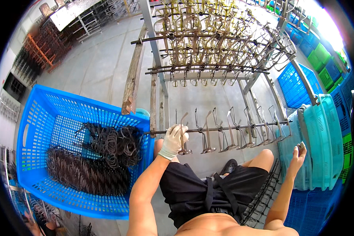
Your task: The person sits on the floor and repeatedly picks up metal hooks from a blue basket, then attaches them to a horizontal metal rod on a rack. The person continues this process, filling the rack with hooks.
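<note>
My left hand (174, 141), in a pale glove, is closed around a bent metal piece (182, 135) near the left end of a dark horizontal rod (220, 129). Several similar bent metal pieces (230, 131) hang along that rod to the right, their lower ends turned out. Away from the rod, my right hand (297, 157) is raised beside the turquoise crates (322, 137). Pale coverings show on its fingertips. Its thumb and fingers look slightly apart, with nothing visible between them.
A blue basket (86, 103) at the left holds dark wire pieces (90, 169). Ahead, a metal rack (157, 47) carries rows of hanging wire parts (208, 35). A wooden post (133, 78) stands left of the rack. More blue crates (299, 84) stand at the right. Dark wire racking (259, 196) lies beside my leg.
</note>
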Demonstrator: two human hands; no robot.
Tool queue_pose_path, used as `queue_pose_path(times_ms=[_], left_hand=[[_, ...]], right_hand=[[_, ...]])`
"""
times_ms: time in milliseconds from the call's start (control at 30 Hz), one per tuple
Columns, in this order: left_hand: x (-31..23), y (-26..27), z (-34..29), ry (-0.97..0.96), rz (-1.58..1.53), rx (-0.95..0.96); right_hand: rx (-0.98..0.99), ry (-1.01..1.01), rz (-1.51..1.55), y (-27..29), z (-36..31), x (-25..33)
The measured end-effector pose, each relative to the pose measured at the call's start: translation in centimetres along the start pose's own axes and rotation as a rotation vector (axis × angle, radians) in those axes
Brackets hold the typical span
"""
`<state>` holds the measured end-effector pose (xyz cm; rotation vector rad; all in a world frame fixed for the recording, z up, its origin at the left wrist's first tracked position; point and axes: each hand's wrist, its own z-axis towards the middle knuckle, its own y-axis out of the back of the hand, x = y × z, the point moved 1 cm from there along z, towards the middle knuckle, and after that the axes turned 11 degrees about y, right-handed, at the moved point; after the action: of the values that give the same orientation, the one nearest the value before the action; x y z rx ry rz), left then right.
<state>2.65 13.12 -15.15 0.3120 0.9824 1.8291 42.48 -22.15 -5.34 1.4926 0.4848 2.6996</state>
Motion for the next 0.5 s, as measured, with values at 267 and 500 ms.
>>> queue_pose_path(times_ms=[267,500], left_hand=[[1.2,6.9,-2.8,-0.092,0.253,0.191],[6.5,12.1,-5.5,0.855,0.592,0.349]], right_hand=[[0.201,0.270,0.167,-8.8,-7.3,12.2],[0.810,0.059,0.380,-15.2,-15.9,16.2]])
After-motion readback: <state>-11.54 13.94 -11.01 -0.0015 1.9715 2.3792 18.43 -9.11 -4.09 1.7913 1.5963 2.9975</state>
